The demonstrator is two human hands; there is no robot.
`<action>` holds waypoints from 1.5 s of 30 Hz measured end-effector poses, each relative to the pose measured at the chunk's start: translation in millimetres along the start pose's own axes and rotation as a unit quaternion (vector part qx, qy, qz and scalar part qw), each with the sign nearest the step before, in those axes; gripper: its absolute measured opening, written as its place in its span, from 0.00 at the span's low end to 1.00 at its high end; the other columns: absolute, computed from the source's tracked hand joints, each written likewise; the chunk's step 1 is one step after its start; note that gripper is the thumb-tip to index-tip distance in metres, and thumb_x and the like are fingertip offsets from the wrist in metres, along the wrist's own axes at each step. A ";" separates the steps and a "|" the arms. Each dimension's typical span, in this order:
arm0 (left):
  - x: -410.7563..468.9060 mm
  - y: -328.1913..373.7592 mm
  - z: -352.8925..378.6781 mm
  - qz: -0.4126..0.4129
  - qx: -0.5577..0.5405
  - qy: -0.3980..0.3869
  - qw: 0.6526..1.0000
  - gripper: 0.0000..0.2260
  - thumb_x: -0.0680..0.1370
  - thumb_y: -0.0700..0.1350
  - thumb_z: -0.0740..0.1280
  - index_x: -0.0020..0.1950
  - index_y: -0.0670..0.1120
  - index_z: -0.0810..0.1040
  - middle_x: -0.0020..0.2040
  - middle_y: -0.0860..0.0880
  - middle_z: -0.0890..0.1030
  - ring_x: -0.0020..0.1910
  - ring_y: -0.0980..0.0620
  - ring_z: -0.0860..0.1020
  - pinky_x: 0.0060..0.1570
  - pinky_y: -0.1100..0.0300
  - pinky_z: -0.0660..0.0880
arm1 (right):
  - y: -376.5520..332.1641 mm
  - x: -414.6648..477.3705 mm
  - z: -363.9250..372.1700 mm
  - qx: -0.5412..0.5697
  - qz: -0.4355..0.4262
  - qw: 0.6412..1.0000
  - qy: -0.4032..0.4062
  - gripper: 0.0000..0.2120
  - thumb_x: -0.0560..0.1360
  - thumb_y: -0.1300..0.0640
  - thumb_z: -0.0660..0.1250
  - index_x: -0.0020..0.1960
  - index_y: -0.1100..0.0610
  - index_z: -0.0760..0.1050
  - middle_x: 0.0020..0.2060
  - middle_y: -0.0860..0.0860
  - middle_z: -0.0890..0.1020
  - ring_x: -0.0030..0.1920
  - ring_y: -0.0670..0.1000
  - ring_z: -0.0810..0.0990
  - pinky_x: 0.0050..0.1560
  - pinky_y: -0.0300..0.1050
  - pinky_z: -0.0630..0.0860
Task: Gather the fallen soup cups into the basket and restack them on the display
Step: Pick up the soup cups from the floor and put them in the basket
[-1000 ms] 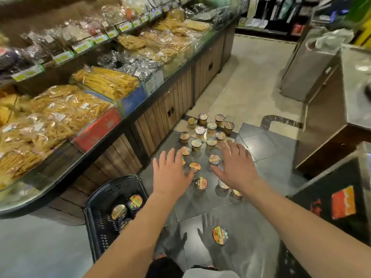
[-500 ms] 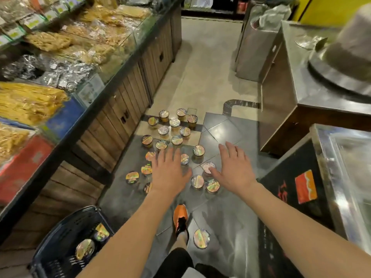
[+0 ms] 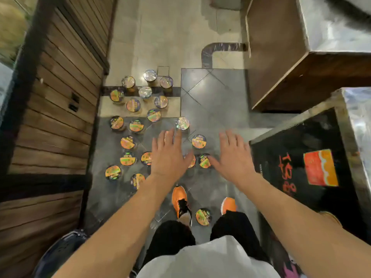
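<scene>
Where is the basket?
In the head view, the basket shows at the bottom left corner, beside the wooden counter, partly hidden by the left arm.

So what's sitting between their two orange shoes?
One soup cup, lid up, stands alone between the left shoe and the right shoe; the head view shows it.

Head-worn view, steeply down onto floor [image 3: 210,93].

- Soup cups [image 3: 133,105]: the lids carry dark printed bands, too blurred to read.
- Black cabinet [image 3: 313,197], right side: red characters [image 3: 286,171] run sideways, not legible.
- Orange sticker [image 3: 320,167] on the same cabinet: no readable text.
</scene>
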State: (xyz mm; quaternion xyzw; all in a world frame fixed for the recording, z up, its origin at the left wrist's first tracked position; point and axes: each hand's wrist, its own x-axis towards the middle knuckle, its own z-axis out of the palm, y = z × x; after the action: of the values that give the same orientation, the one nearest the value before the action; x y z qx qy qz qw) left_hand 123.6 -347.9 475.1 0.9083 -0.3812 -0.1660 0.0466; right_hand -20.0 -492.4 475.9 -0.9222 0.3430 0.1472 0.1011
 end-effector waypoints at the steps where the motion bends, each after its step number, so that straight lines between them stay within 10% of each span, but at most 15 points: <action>1: 11.5 -1.2 12.0 0.006 0.002 -0.003 1.000 0.38 0.77 0.66 0.52 0.81 0.45 0.61 0.80 0.44 0.64 0.80 0.39 0.58 0.77 0.39 0.55 | 2.2 10.4 11.4 0.001 0.004 1.000 -0.012 0.42 0.78 0.34 0.63 0.81 0.56 0.55 0.79 0.58 0.62 0.76 0.63 0.62 0.75 0.61 0.62; 27: 190.9 -64.5 532.6 -0.053 0.014 -0.176 0.983 0.49 0.76 0.68 0.67 0.84 0.48 0.44 0.84 0.45 0.47 0.82 0.39 0.48 0.79 0.39 0.54 | 87.6 230.3 506.5 0.018 0.018 0.983 -0.180 0.55 0.74 0.29 0.68 0.83 0.54 0.41 0.83 0.58 0.48 0.81 0.64 0.48 0.80 0.62 0.55; 45: 227.1 -78.3 608.6 -0.064 -0.008 -0.157 0.985 0.55 0.66 0.64 0.77 0.82 0.49 0.49 0.78 0.46 0.56 0.75 0.40 0.58 0.66 0.41 0.73 | 79.0 268.9 574.9 -0.040 0.009 0.988 -0.146 0.55 0.71 0.32 0.73 0.83 0.52 0.44 0.79 0.58 0.54 0.76 0.63 0.58 0.68 0.61 0.69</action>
State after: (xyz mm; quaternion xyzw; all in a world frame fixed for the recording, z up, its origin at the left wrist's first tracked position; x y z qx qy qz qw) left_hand 120.0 -428.0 -174.3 0.8929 -0.3238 -0.3123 -0.0177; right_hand 5.4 -548.0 -160.8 -0.8912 0.3264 0.2943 0.1117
